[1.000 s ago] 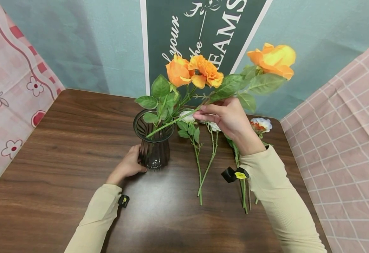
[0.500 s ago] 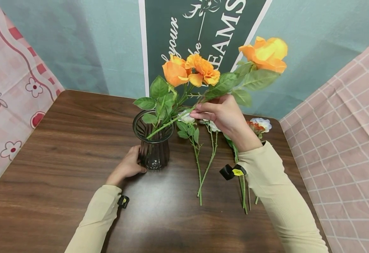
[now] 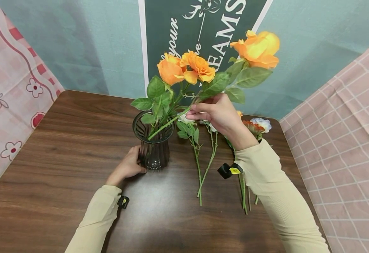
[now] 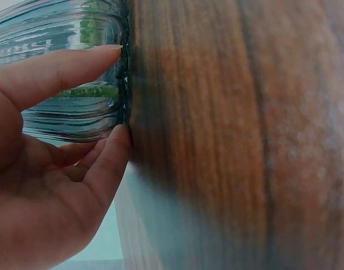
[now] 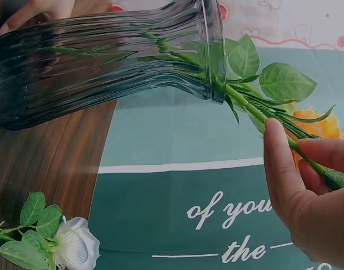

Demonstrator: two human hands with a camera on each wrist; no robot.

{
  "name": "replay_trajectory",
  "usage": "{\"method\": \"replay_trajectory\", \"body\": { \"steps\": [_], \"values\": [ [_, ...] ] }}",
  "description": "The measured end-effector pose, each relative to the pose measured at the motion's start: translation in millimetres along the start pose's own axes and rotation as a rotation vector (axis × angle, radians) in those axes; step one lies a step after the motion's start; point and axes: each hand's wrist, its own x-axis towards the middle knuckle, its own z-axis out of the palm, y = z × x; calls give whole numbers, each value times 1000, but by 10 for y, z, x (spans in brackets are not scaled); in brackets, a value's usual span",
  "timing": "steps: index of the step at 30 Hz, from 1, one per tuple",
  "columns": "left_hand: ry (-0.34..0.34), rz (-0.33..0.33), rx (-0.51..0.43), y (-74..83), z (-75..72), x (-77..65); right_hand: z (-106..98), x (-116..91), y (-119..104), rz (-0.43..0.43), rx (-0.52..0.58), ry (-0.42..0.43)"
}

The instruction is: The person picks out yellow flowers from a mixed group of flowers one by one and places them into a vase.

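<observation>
Our chief worry is a snag: the second rose (image 3: 170, 70) and a ruffled orange flower (image 3: 199, 66) already share the mouth of the vase (image 3: 154, 154), and the stem (image 3: 168, 124) of the orange rose (image 3: 258, 50) could catch on their leaves and drag them askew. We also see scope for a tip, since the orange rose leans steeply over the rim toward the right edge of the bench (image 3: 61, 158); a hard push along that slant could rock the glass, which the left hand (image 3: 128, 165) steadies only low down, thumb and fingers about the base. A loose pinch, we judge, might let the large bloom roll the stem around. The right hand (image 3: 223, 113) keeps a narrow grip on that stem; we see the bloom and its big leaves above and to the right of the grip, the lower length running down past the rim into the vase. The vase stands upright between the bench's left and right edges, and a white flower (image 5: 77, 247) lies near it, toward the far edge
</observation>
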Motion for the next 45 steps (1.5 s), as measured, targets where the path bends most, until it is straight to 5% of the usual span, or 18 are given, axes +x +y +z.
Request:
{"method": "replay_trajectory", "body": {
  "steps": [19, 31, 45],
  "values": [
    [7, 6, 4, -25, 21, 10, 62, 54, 128, -33, -139, -39],
    [8, 16, 6, -30, 31, 8, 113, 86, 190, -3, -166, -30],
    [10, -1, 9, -10, 37, 63, 140, 201, 252, 72, -339, -49]
  ]
}}
